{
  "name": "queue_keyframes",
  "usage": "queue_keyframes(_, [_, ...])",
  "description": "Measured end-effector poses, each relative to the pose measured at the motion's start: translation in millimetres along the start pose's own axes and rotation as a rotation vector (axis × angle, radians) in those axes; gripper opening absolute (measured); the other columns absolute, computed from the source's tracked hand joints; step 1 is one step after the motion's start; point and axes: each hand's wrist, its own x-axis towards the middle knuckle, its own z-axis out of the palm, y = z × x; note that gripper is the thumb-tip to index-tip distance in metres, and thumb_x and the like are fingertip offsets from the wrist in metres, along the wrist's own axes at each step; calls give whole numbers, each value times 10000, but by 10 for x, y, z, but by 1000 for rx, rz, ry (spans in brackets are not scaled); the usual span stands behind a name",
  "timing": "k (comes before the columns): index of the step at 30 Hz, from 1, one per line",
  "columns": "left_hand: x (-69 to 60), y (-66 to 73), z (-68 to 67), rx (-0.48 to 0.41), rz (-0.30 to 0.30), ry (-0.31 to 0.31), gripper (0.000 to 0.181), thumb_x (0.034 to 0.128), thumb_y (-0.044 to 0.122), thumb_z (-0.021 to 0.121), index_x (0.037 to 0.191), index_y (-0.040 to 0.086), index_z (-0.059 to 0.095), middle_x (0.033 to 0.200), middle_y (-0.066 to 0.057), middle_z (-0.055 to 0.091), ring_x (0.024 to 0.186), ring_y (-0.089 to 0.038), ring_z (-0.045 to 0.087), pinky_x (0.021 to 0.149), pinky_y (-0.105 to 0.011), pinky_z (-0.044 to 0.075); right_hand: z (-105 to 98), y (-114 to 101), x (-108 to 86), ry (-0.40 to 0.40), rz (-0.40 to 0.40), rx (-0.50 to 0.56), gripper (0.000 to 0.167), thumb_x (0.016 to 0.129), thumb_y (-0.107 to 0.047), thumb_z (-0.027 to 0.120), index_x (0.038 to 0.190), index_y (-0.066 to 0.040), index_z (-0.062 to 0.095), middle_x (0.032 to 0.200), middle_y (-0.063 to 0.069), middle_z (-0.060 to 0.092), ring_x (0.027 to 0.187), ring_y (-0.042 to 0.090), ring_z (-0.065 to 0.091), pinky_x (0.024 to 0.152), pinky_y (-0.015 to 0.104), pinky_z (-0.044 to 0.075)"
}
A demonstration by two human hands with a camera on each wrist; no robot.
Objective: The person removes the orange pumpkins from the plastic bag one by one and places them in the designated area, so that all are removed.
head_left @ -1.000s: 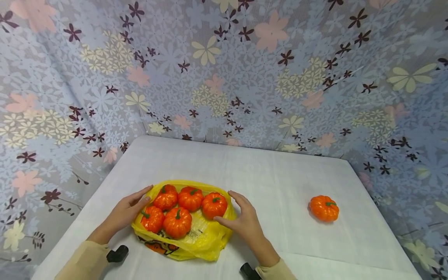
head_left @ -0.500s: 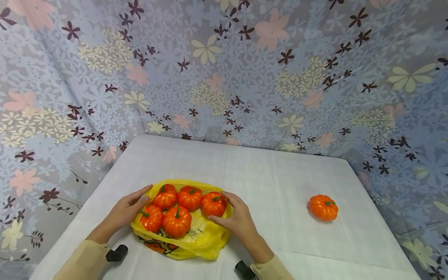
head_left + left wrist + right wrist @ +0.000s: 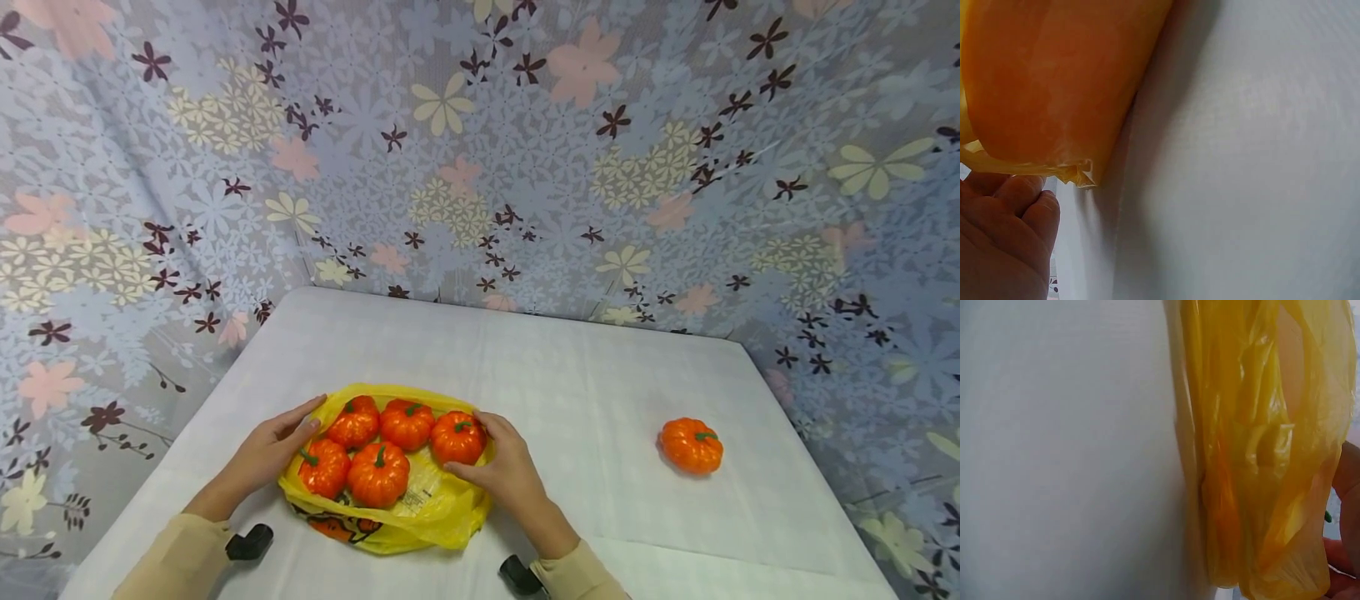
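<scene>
Yellow bag (image 3: 441, 510), print (image 3: 415, 500) illegible

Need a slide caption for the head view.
Left hand and right hand flank an open yellow bag holding five orange pumpkins; a sixth pumpkin lies apart on the white table.

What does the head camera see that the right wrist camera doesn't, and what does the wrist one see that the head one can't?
Only the head view: the left hand at the bag's other side, five orange pumpkins seen through the bag's open top, and the lone pumpkin off to the right.

Only the right wrist view: a low close-up of the bag's side, with orange glowing through crinkly plastic.

Both: the yellow bag, the right hand and the white tabletop.
</scene>
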Motion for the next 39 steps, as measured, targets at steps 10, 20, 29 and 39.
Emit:
queue_keyframes(10, [1, -11, 14, -4, 3, 3, 603, 1045, 468, 504, 1546, 140, 428, 1570, -163, 377, 1441, -460, 293, 1105, -671, 271, 28, 36, 25, -18, 27, -19, 836, 730, -327, 927, 1396, 18, 556, 1376, 153, 559, 1270, 327, 536, 1071, 476, 444])
queue_keyframes(20, [9, 14, 11, -7, 2, 0, 604, 1047, 466, 500, 1549, 139, 423, 1571, -169, 374, 1438, -461, 299, 1104, -664, 280, 22, 26, 36, -4, 25, -38, 771, 727, -266, 931, 1345, 40, 587, 1329, 170, 577, 1232, 337, 564, 1051, 465, 465])
queue_keyframes(29, [19, -11, 14, -1, -7, 3, 633, 1040, 505, 490, 1549, 135, 422, 1577, -162, 365, 1446, -458, 284, 1114, -664, 261, 13, 23, 40, 3, -3, -44, 750, 722, -270, 933, 1324, 39, 607, 1314, 167, 589, 1219, 329, 574, 1043, 454, 472])
queue_keyframes(39, [12, -17, 27, 3, -9, 8, 640, 1039, 510, 488, 1546, 126, 424, 1573, -164, 373, 1447, -460, 279, 1114, -670, 253, -25, -32, 29, 12, -4, -36, 761, 713, -305, 935, 1322, 23, 617, 1321, 139, 598, 1231, 307, 572, 1049, 438, 468])
